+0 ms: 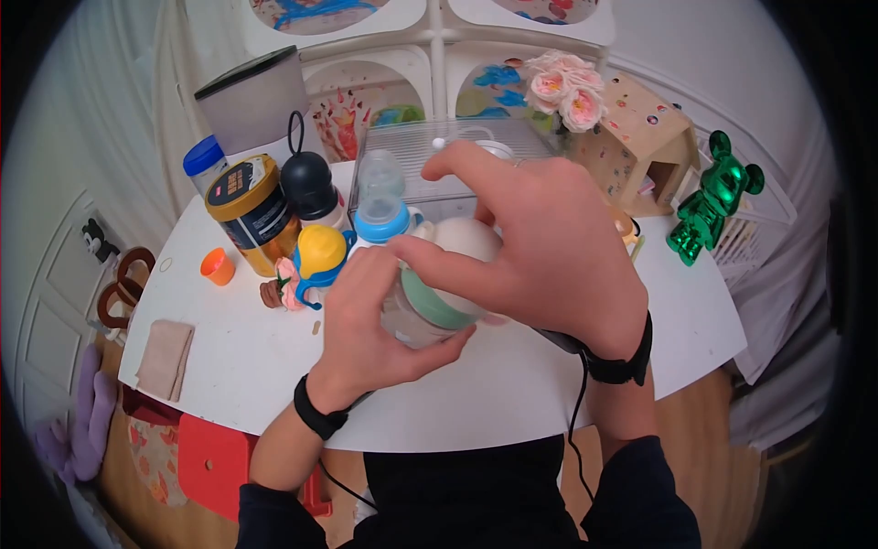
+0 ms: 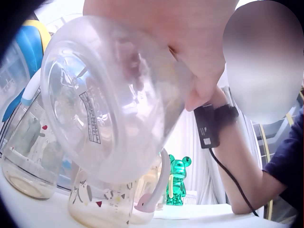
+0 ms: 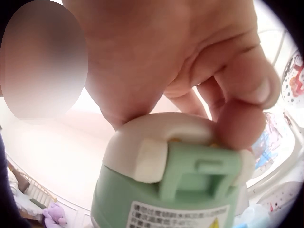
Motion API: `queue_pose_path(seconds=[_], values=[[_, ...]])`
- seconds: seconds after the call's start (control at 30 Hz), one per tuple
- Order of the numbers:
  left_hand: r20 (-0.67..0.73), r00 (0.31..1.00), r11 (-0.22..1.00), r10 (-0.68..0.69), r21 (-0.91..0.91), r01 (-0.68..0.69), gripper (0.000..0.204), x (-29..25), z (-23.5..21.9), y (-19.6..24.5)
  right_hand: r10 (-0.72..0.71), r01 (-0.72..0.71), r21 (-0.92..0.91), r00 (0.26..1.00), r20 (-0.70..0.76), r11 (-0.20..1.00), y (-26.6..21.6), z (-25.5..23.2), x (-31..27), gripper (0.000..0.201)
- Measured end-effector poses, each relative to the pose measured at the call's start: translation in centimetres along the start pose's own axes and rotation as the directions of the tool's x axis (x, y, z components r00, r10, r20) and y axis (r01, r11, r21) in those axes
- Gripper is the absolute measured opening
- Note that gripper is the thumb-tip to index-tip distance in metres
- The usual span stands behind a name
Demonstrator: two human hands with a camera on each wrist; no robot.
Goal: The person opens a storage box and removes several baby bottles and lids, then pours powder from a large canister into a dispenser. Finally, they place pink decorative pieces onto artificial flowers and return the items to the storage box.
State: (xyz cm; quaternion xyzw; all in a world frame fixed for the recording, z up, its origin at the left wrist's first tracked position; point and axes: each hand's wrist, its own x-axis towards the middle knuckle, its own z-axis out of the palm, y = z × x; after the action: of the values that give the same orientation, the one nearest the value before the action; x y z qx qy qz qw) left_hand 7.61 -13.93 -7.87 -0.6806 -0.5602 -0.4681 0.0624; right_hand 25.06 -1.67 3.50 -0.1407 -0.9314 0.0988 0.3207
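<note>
A baby's drinking bottle with a clear body [image 2: 95, 114], a green collar [image 1: 432, 300] and a cream domed lid [image 1: 471, 240] is held tilted above the table's front half. My left hand [image 1: 361, 316] grips it round the body, thumb along the near side. From above, my right hand [image 1: 549, 242] grips the lid; its index finger is raised and bent away. In the right wrist view, fingers meet the cream dome beside a green latch [image 3: 204, 166], above a white printed label [image 3: 175, 216].
Behind the hands stand a blue-collared baby bottle [image 1: 382, 220], a yellow-topped cup [image 1: 322, 252], a dark bottle [image 1: 309, 183] and a gold tub [image 1: 251, 210]. An orange cup [image 1: 218, 266] and folded cloth [image 1: 165, 359] lie left. A green bear figure [image 1: 713, 201] stands right.
</note>
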Motion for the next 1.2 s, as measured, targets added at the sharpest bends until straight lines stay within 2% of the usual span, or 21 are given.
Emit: queue_pose_path(seconds=[0.03, 0.07, 0.1, 0.13, 0.17, 0.23, 0.3, 0.4, 0.5, 0.57, 0.67, 0.77, 0.87, 0.9, 0.97, 1.07, 1.2], values=[[-0.005, 1.0, 0.999, -0.026, -0.035, 0.026, 0.086, -0.2, -0.2, -0.1, -0.043, 0.043, 0.007, 0.999, -0.028, 0.999, 0.1, 0.1, 0.0, 0.061], [-0.01, 0.999, 0.996, -0.051, -0.07, 0.05, 0.086, -0.4, -0.4, -0.2, -0.158, 0.164, 0.062, 0.983, -0.095, 0.984, 0.9, 0.7, 0.0, 0.061], [0.011, 0.988, 0.936, -0.154, -0.319, 0.149, 0.086, -0.4, -0.8, 0.0, -0.268, 0.287, 0.109, 0.949, -0.166, 0.952, 1.5, 1.3, 0.0, 0.061], [0.059, 0.968, 0.806, -0.245, -0.542, 0.237, 0.087, -0.3, -1.4, 0.5, -0.307, 0.339, 0.166, 0.932, -0.191, 0.926, 1.8, 1.7, 0.3, 0.058], [0.129, 0.939, 0.617, -0.319, -0.724, 0.31, 0.087, -0.2, -2.0, 0.8, -0.344, 0.39, 0.223, 0.913, -0.219, 0.893, 1.9, 2.2, 0.7, 0.056], [0.205, 0.95, 0.597, -0.236, -0.741, 0.308, 0.087, -0.3, -3.0, 0.6, -0.384, 0.452, 0.312, 0.887, -0.257, 0.836, 1.6, 3.3, 1.1, 0.053], [0.211, 0.952, 0.689, -0.221, -0.657, 0.306, 0.088, -0.1, -3.4, 1.1, -0.39, 0.464, 0.329, 0.881, -0.267, 0.823, 1.4, 3.8, 1.2, 0.052], [0.1, 0.958, 0.908, -0.27, -0.306, 0.287, 0.09, 0.7, -3.5, 2.7, -0.359, 0.424, 0.207, 0.887, -0.29, 0.882, 1.3, 3.5, 1.2, 0.05], [-0.04, 0.983, 0.981, -0.178, -0.085, 0.175, 0.092, 1.5, -2.8, 3.0, -0.295, 0.364, 0.118, 0.874, -0.387, 0.924, 1.0, 3.2, 1.2, 0.05], [-0.181, 0.983, 0.992, -0.032, 0.117, 0.054, 0.093, 2.0, -2.1, 3.4, -0.254, 0.314, 0.067, 0.86, -0.442, 0.947, 0.8, 2.8, 1.1, 0.051], [-0.282, 0.958, 0.955, 0.052, 0.295, 0.035, 0.092, 2.9, -1.0, 4.0, -0.209, 0.291, 0.065, 0.809, -0.55, 0.954, 0.5, 2.5, 1.2, 0.052], [-0.237, 0.971, 0.98, 0.029, 0.197, 0.019, 0.088, 4.1, -1.4, 4.4, -0.21, 0.3, 0.056, 0.777, -0.593, 0.952, 1.1, 2.3, 1.4, 0.055], [-0.225, 0.963, 0.944, 0.147, 0.324, -0.068, 0.083, 4.2, -2.3, 4.2, -0.197, 0.299, 0.141, 0.851, -0.486, 0.944, 1.6, 1.5, 1.0, 0.059], [-0.229, 0.972, 0.947, 0.058, 0.322, 0.019, 0.081, 3.7, -3.1, 3.9, -0.195, 0.297, 0.187, 0.883, -0.426, 0.937, 1.7, 1.0, 0.9, 0.062], [-0.242, 0.962, 0.93, -0.125, 0.31, 0.198, 0.076, 1.7, -4.7, 3.2, -0.16, 0.244, 0.167, 0.902, -0.401, 0.955, 1.9, -0.7, 0.2, 0.059], [-0.265, 0.884, 0.921, -0.385, -0.042, 0.388, 0.075, -1.6, -6.4, 0.6, 0.022, 0.105, 0.334, 0.934, -0.355, 0.937, 2.5, -3.6, -1.1, 0.042], [-0.271, 0.813, 0.857, -0.515, -0.14, 0.496, 0.08, -5.7, -7.7, -2.0, 0.162, 0.076, 0.478, 0.884, -0.438, 0.875, 5.6, -4.5, -0.9, 0.035]])
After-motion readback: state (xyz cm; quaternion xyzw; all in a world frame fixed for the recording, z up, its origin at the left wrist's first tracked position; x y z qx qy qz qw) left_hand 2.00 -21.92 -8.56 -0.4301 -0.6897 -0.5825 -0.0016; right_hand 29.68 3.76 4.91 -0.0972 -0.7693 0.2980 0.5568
